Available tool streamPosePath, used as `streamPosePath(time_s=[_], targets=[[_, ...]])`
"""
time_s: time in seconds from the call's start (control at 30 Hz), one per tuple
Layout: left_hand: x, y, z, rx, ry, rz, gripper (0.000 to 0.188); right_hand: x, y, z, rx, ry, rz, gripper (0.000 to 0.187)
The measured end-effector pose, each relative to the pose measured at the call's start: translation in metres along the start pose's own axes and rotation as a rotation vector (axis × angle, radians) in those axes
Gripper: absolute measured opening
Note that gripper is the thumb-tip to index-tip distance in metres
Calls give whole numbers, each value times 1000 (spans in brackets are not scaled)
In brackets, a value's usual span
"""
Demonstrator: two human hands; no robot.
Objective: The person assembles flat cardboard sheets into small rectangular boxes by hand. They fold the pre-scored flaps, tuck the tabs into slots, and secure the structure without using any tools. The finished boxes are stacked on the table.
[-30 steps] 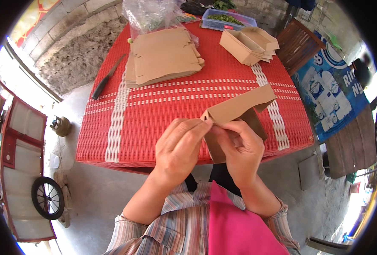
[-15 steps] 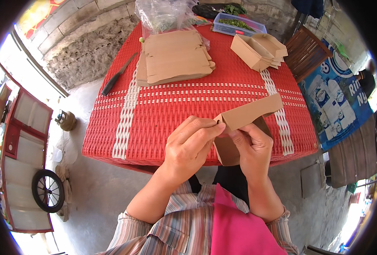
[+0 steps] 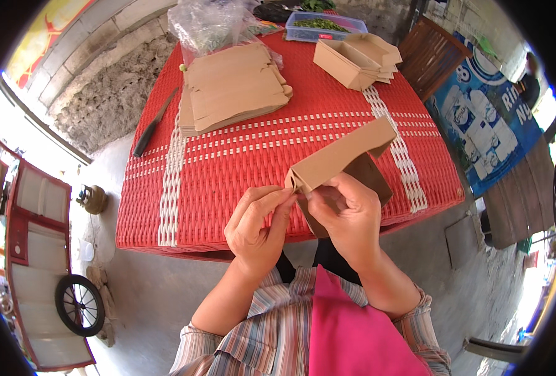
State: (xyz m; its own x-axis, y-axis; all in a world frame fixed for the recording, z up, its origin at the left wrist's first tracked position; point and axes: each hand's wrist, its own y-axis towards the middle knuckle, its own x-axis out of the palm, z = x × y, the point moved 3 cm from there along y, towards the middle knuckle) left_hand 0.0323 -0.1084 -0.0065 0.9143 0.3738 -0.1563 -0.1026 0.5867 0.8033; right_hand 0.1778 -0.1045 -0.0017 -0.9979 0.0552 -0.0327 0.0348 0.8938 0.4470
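Both hands are on a partly folded brown cardboard box (image 3: 347,153), held at the near edge of the red woven table (image 3: 240,200). My left hand (image 3: 259,222) pinches the flaps at the box's left corner between thumb and fingers. My right hand (image 3: 347,216) grips the same end from the near side, its fingers partly hidden behind the cardboard. One long side of the box stands tilted toward the upper right; another panel hangs below it. Farther back lies a stack of flat cardboard blanks (image 3: 234,84). Folded open boxes (image 3: 353,62) sit nested at the back right.
Left of the blanks lies a dark-handled knife (image 3: 154,122). Behind are a clear plastic bag (image 3: 209,28) and a clear tub of chopped greens (image 3: 324,25). A wooden chair (image 3: 431,56) stands at the right, a gas cylinder (image 3: 92,198) on the floor at left.
Both hands and the box have shifted left in the picture, and the box is tilted more steeply. The view has turned a little. My right hand has moved closer to the left hand's corner.
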Motion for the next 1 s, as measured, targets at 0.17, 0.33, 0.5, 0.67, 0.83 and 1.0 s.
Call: streamPosePath(time_s=[0.17,0.33,0.5,0.67,0.83,1.0], targets=[[0,4,1,-22,76,-33,17,-2,5,-5,-15,30,-42,20],[-1,12,10,87,209,-91,13,-2,5,-3,-48,28,-75,21],[-4,18,12,136,273,-171,17,-1,7,-9,-76,48,-69,21],[-6,22,18,141,260,-205,18,-2,4,-2,-60,163,-60,22],[-5,22,15,97,254,-218,15,-2,7,-7,-69,78,-101,21],[-1,7,0,3,111,-53,18,1,9,-9,-23,18,-118,21]])
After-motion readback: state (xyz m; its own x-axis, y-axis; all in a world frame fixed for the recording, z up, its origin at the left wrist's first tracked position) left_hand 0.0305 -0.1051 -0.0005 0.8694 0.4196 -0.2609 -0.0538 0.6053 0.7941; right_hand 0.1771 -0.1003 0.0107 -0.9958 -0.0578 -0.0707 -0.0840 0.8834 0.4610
